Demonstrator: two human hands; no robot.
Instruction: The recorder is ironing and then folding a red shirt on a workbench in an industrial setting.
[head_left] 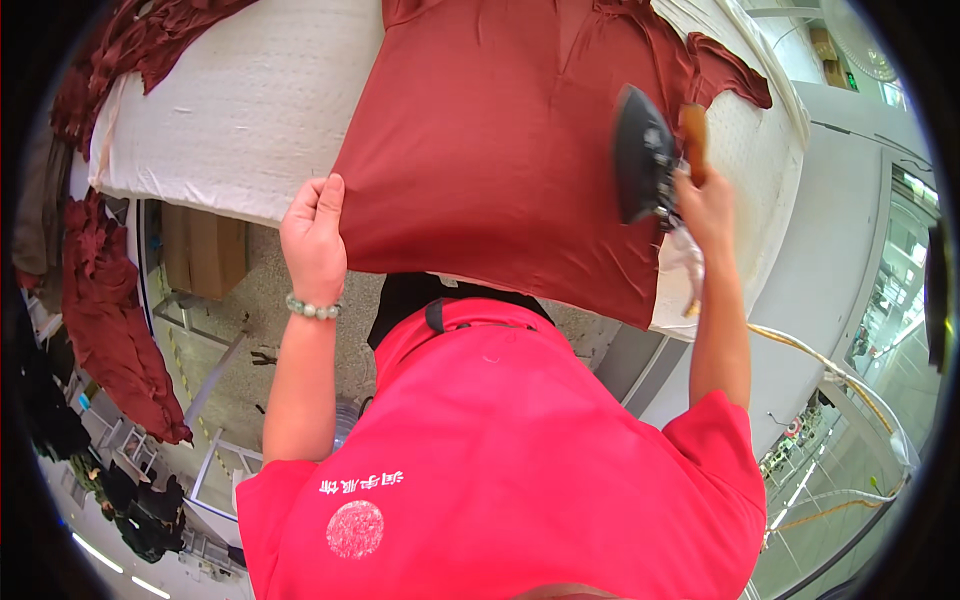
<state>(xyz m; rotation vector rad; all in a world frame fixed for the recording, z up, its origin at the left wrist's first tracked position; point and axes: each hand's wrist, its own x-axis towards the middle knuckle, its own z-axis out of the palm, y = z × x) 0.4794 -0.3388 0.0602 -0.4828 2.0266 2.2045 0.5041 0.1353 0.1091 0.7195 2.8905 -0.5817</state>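
Note:
A dark red garment lies spread over a white padded ironing table, its lower edge hanging at the side nearest me. My left hand pinches the garment's near left corner between thumb and fingers. In my right hand is a steam iron with a dark soleplate and a brown handle. The iron is tipped up on its side at the garment's right part, slightly blurred; whether it touches the cloth I cannot tell.
More dark red cloth hangs at the left beside the table. A cardboard box stands beneath the table. From the right, a hose and cable trail down from the table's edge. Dark clothing hangs at the lower left.

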